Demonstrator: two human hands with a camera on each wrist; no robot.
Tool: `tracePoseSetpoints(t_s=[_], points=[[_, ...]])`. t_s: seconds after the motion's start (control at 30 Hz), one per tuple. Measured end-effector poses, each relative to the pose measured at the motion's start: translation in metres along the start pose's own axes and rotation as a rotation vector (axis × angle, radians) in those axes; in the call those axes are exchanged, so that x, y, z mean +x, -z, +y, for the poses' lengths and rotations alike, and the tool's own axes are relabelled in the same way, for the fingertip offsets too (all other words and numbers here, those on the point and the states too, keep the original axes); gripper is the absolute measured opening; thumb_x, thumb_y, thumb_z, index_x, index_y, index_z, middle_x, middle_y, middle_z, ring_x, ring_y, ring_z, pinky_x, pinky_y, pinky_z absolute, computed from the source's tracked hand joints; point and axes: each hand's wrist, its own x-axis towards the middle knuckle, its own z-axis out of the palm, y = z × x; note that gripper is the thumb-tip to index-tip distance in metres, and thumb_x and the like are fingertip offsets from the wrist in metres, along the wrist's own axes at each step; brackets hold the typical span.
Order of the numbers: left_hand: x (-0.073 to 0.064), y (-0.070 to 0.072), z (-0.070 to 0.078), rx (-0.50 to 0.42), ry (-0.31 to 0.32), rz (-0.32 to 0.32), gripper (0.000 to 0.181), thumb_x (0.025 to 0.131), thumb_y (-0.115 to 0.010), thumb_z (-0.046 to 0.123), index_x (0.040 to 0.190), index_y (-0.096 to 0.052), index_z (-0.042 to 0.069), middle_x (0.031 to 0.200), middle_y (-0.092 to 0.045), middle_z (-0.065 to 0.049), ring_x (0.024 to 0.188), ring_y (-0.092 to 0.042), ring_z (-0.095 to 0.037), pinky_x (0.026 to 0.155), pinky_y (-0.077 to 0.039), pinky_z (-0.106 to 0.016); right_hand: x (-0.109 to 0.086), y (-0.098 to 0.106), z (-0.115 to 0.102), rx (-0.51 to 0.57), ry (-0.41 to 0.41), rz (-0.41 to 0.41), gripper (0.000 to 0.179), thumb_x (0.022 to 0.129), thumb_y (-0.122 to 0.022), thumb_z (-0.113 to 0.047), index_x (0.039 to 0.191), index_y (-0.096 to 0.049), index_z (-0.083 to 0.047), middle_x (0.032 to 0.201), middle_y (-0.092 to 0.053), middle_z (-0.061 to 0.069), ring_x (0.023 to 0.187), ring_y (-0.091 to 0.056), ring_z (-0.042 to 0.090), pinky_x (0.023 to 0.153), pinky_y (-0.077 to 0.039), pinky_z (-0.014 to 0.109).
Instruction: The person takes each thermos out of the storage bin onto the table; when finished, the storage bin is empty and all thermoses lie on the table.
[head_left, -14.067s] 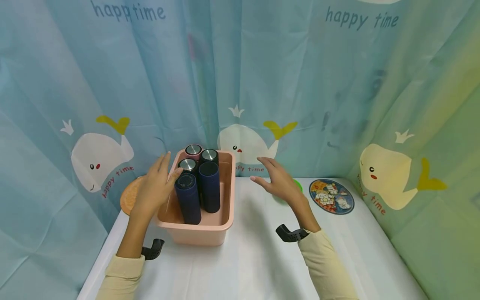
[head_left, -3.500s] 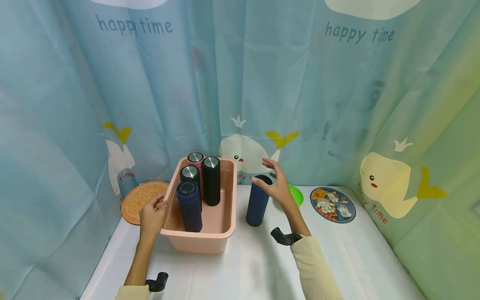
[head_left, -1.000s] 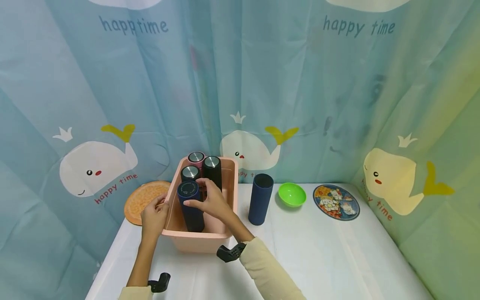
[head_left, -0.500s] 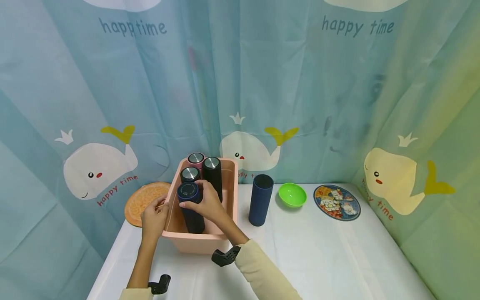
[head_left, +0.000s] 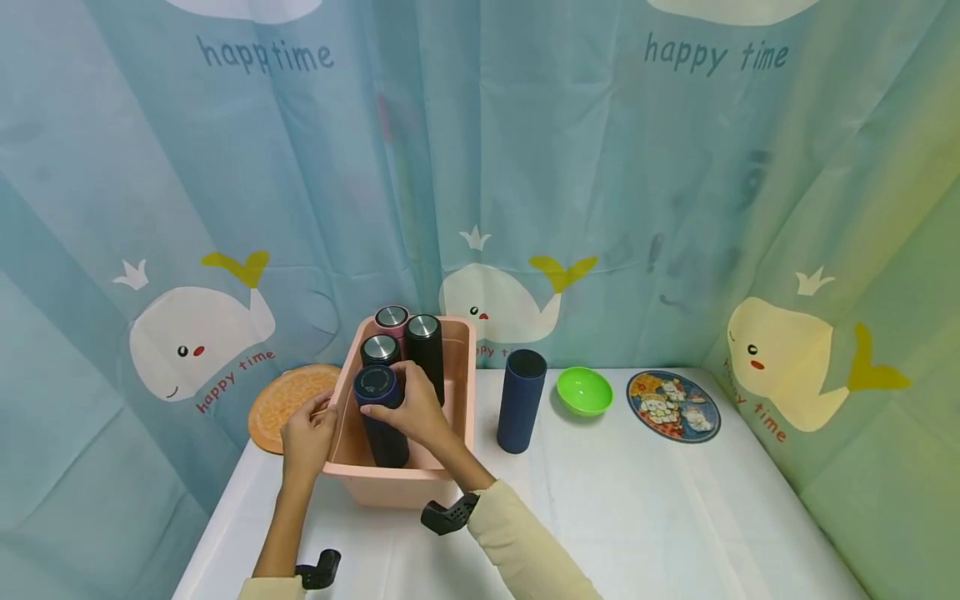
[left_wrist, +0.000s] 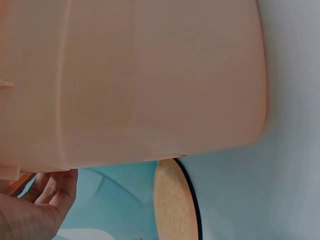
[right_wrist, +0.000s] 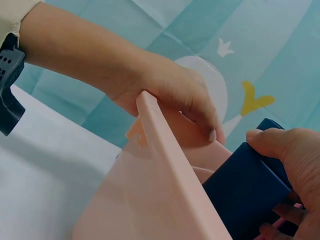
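Note:
A pink plastic bin (head_left: 393, 487) holds several upright flasks. My left hand (head_left: 307, 437) grips the bin's left rim; in the left wrist view its fingers curl at the rim beside the bin's outer wall (left_wrist: 165, 75). With my right hand (head_left: 422, 408) I hold the front dark blue flask (head_left: 386, 442) near its top, thumb on the near side and fingers round the far side. Behind it stand a black flask (head_left: 380, 347), another black flask (head_left: 426, 350) and a pink flask (head_left: 392, 317), all with silver lids. The right wrist view shows the blue flask (right_wrist: 240, 185) inside the bin, under my thumb.
Right of the bin, a second dark blue flask (head_left: 521, 404) stands on the white table (head_left: 637, 517). Farther right are a green bowl (head_left: 585, 392) and a round cartoon-printed mat (head_left: 673, 407). An orange round mat (head_left: 277, 408) leans behind the bin's left side, before the curtain (head_left: 480, 167).
The second blue flask went from the bin to the table earlier. My right hand has since moved left into the bin and closed round the front blue flask; my left hand stays on the rim.

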Motion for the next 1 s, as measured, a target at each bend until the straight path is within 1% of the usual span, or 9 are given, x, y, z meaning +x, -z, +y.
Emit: tracePoseSetpoints(t_s=[0.1, 0.2, 0.3, 0.47, 0.6, 0.73, 0.83, 1.0], points=[[-0.0006, 0.0001, 0.0002, -0.001, 0.000, -0.001, 0.034, 0.096, -0.058, 0.014, 0.127, -0.063, 0.000, 0.119, -0.068, -0.023, 0.105, -0.068, -0.035, 0.090, -0.054, -0.042, -0.0009, 0.0003, 0.0006, 0.006, 0.002, 0.000, 0.070, 0.075, -0.084, -0.033, 0.129, -0.046, -0.008, 0.123, -0.058, 0.009, 0.110, -0.056, 0.020, 0.100, -0.050, 0.036], [-0.0011, 0.0001, 0.0006, 0.003, 0.005, 0.002, 0.034, 0.096, -0.058, 0.014, 0.126, -0.064, 0.000, 0.118, -0.068, -0.022, 0.105, -0.068, -0.034, 0.089, -0.055, -0.038, -0.0016, 0.0008, 0.0010, 0.013, 0.009, 0.004, 0.070, 0.074, -0.085, -0.033, 0.127, -0.046, -0.008, 0.122, -0.059, 0.010, 0.110, -0.057, 0.020, 0.100, -0.051, 0.037], [-0.0011, 0.0001, 0.0013, 0.003, -0.001, 0.008, 0.034, 0.095, -0.057, 0.013, 0.126, -0.064, 0.000, 0.117, -0.068, -0.022, 0.105, -0.068, -0.034, 0.087, -0.057, -0.037, -0.0018, 0.0014, 0.0009, 0.019, 0.020, 0.007, 0.071, 0.073, -0.085, -0.032, 0.126, -0.045, -0.008, 0.121, -0.059, 0.010, 0.109, -0.058, 0.021, 0.099, -0.051, 0.037], [-0.0008, -0.0002, 0.0005, 0.004, -0.010, 0.012, 0.034, 0.095, -0.057, 0.012, 0.126, -0.063, -0.001, 0.117, -0.068, -0.023, 0.105, -0.068, -0.035, 0.088, -0.056, -0.043, -0.0024, 0.0019, 0.0008, 0.012, 0.036, 0.003, 0.071, 0.074, -0.085, -0.030, 0.129, -0.048, -0.005, 0.122, -0.058, 0.011, 0.110, -0.057, 0.022, 0.099, -0.050, 0.038], [-0.0012, -0.0004, -0.0010, 0.009, -0.005, 0.017, 0.034, 0.095, -0.058, 0.013, 0.125, -0.064, 0.000, 0.116, -0.069, -0.022, 0.104, -0.069, -0.034, 0.089, -0.055, -0.045, -0.0037, 0.0024, 0.0004, -0.016, 0.035, -0.014, 0.071, 0.075, -0.083, -0.032, 0.132, -0.052, -0.004, 0.123, -0.058, 0.011, 0.110, -0.057, 0.023, 0.097, -0.051, 0.040], [-0.0017, -0.0004, -0.0008, 0.003, 0.000, 0.013, 0.034, 0.095, -0.057, 0.013, 0.126, -0.064, -0.001, 0.117, -0.068, -0.023, 0.105, -0.068, -0.036, 0.090, -0.054, -0.047, -0.0045, 0.0040, -0.0006, -0.029, 0.034, -0.026, 0.072, 0.075, -0.083, -0.034, 0.132, -0.053, -0.004, 0.123, -0.057, 0.011, 0.109, -0.056, 0.023, 0.096, -0.051, 0.041], [-0.0010, -0.0004, -0.0011, 0.001, 0.003, 0.011, 0.034, 0.095, -0.057, 0.013, 0.126, -0.064, -0.001, 0.117, -0.068, -0.023, 0.105, -0.068, -0.035, 0.089, -0.055, -0.044, -0.0048, 0.0048, -0.0008, -0.032, 0.041, -0.028, 0.072, 0.074, -0.084, -0.034, 0.131, -0.052, -0.004, 0.122, -0.057, 0.012, 0.110, -0.056, 0.023, 0.097, -0.051, 0.041], [-0.0003, 0.0004, -0.0019, -0.002, 0.000, 0.011, 0.034, 0.094, -0.058, 0.013, 0.125, -0.064, 0.000, 0.116, -0.069, -0.021, 0.104, -0.069, -0.033, 0.083, -0.058, -0.031, -0.0057, 0.0040, -0.0009, -0.030, 0.051, -0.025, 0.071, 0.074, -0.084, -0.034, 0.131, -0.052, -0.005, 0.123, -0.061, 0.011, 0.111, -0.058, 0.022, 0.097, -0.051, 0.039]])
